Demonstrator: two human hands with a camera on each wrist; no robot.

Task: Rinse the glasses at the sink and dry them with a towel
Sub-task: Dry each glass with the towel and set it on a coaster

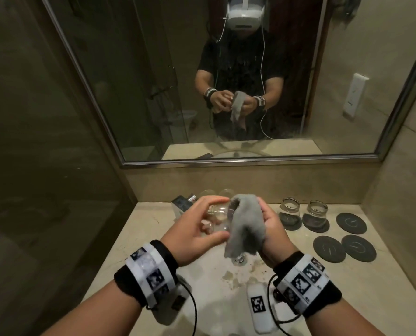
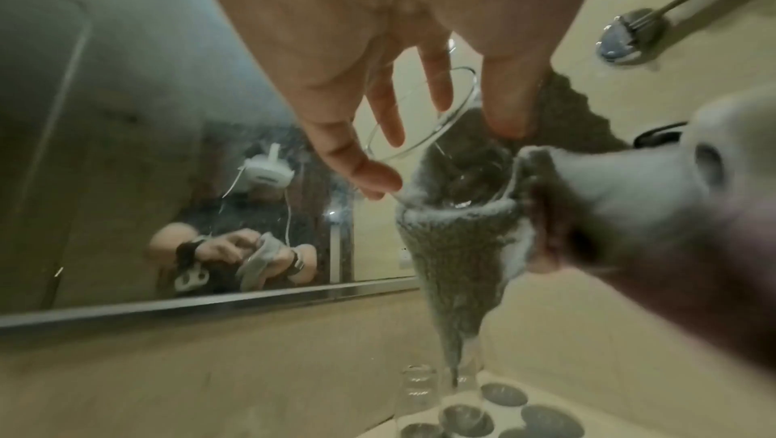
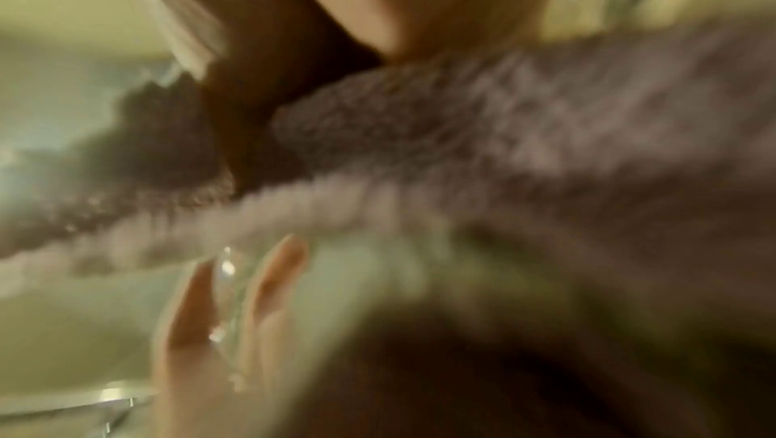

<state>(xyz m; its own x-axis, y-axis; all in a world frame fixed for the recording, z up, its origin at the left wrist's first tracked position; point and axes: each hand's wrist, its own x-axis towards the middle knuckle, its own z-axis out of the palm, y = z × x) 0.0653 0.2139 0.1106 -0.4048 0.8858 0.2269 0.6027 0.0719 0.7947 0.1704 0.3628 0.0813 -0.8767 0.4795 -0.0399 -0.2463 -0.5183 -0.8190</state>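
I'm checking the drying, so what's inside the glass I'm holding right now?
Part of the grey towel is stuffed into the glass that the left hand holds. The right hand grips the towel; its fingers under the cloth cannot be seen.

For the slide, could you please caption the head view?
Left hand holds a glass; right hand dries it with a grey towel.

Bathroom, hotel-like: framed wall mirror [image 1: 226, 81], stone counter [image 1: 148, 229] with sink, glass shower door, toilet reflected.

No readable text, label, brand or number shows in any view.
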